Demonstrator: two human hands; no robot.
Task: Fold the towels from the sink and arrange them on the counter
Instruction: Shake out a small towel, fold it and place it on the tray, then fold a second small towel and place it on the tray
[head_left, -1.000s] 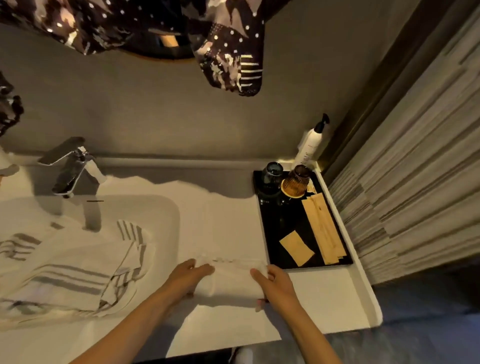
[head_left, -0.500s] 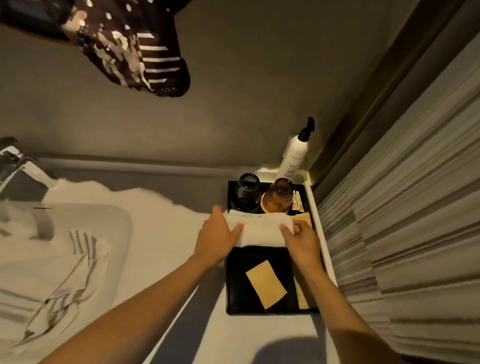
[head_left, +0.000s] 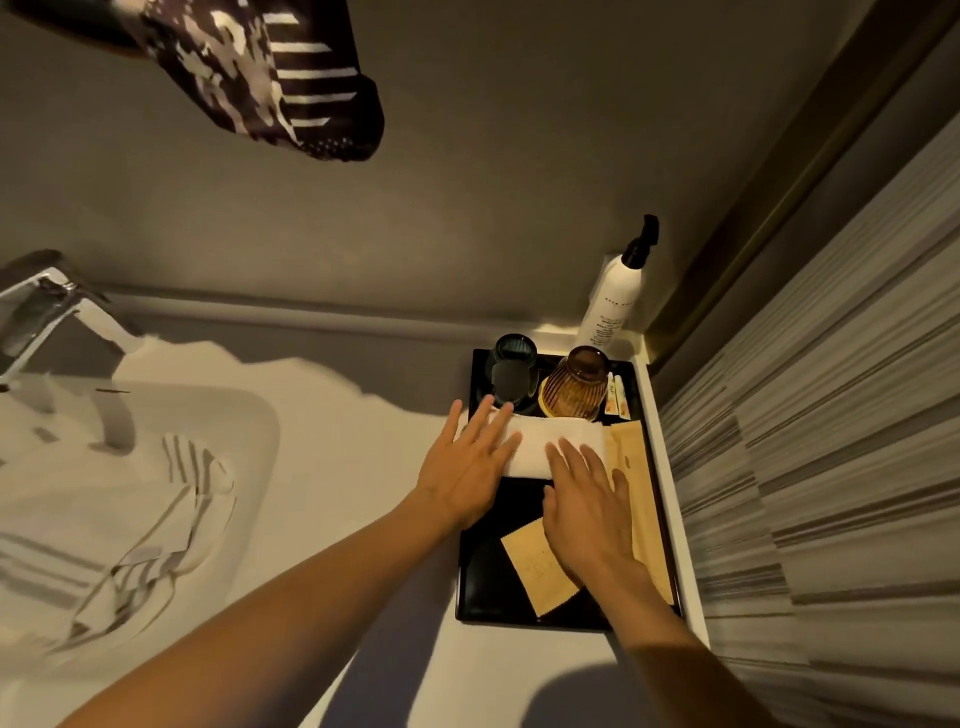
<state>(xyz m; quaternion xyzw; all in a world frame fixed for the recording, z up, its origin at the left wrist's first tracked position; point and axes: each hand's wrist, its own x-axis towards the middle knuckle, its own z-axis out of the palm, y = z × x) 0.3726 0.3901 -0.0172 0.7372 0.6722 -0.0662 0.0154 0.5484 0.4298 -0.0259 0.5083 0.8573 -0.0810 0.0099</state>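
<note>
Nothing really readable here tbh, the white pump bottle (head_left: 613, 306) has some dark lettering on it but it's way too blurry.

A folded white towel (head_left: 540, 446) was pressed flat on the black tray (head_left: 480, 597) by the left hand (head_left: 467, 467) and right hand (head_left: 587, 506), fingers straight.

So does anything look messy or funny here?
Yes. The striped towels lie crumpled in the sink, not folded. The folded white towel under both hands sits on the black tray, not the bare counter.
</note>
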